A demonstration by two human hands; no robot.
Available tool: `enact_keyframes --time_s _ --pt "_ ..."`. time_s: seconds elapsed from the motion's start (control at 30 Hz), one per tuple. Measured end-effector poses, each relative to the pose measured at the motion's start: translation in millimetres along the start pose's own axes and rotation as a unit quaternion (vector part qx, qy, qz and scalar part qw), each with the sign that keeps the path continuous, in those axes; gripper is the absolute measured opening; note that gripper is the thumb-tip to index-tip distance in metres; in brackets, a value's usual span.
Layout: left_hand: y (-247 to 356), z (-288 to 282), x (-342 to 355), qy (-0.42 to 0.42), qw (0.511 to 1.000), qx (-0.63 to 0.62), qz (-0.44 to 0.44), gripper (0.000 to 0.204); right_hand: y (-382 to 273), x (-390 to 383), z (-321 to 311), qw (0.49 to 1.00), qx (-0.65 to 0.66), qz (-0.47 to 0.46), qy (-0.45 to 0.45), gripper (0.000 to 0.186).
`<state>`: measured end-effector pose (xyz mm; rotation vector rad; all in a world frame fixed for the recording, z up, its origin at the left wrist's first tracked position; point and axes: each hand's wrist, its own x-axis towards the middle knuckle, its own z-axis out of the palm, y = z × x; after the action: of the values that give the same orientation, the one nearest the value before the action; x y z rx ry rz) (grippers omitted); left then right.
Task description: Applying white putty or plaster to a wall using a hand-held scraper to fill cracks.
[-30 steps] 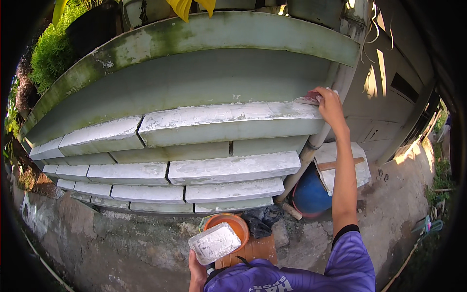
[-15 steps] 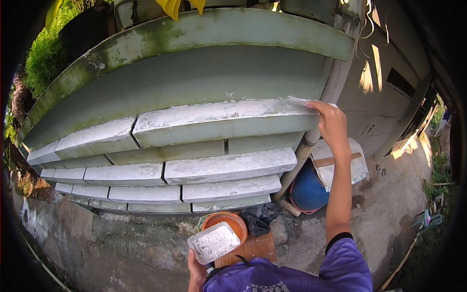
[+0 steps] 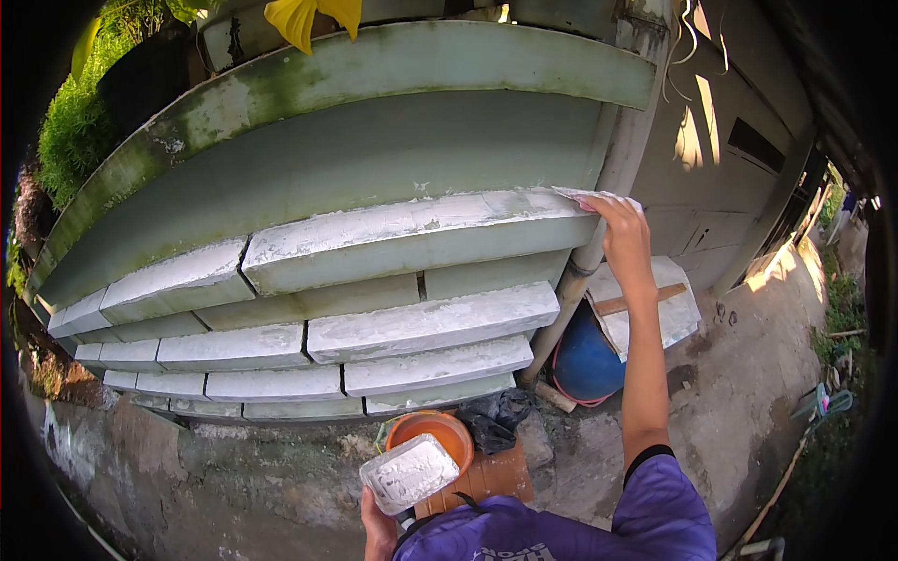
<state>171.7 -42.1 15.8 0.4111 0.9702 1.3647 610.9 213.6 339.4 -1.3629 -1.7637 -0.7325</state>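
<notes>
Two hands in use: I have one at the wall ledge and one carrying a plaster-loaded board.

My right hand [image 3: 625, 245] is raised on a straight arm, fingers closed on a thin flat tool [image 3: 589, 197] laid against the right end of the top ledge [image 3: 412, 234] of the stepped wall; the tool is pale and mostly hidden by my fingers, so I cannot tell its kind. My left hand [image 3: 379, 528] sits at the lower edge, gripping from below a rectangular board [image 3: 409, 473] covered with whitish paste; only the thumb side shows. Just beyond the board, an orange bowl [image 3: 432, 432] stands on a brown block [image 3: 486, 475], its contents hidden. Blue drum [image 3: 585, 360], partly covered by a white slab [image 3: 655, 309], stands beside the downpipe [image 3: 571, 299].
</notes>
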Motion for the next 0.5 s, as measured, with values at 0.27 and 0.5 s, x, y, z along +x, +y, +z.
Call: enact_keyframes --time_s 0.27,0.5 --pt "-5 11 4 -0.008 1.000 0.006 0.009 0.061 13 -41 1 0.999 -0.028 -0.002 -0.017 0.046" --pt "-15 27 4 -0.017 1.000 0.021 -0.009 0.060 31 -15 13 0.996 -0.026 -0.029 0.081 0.049"
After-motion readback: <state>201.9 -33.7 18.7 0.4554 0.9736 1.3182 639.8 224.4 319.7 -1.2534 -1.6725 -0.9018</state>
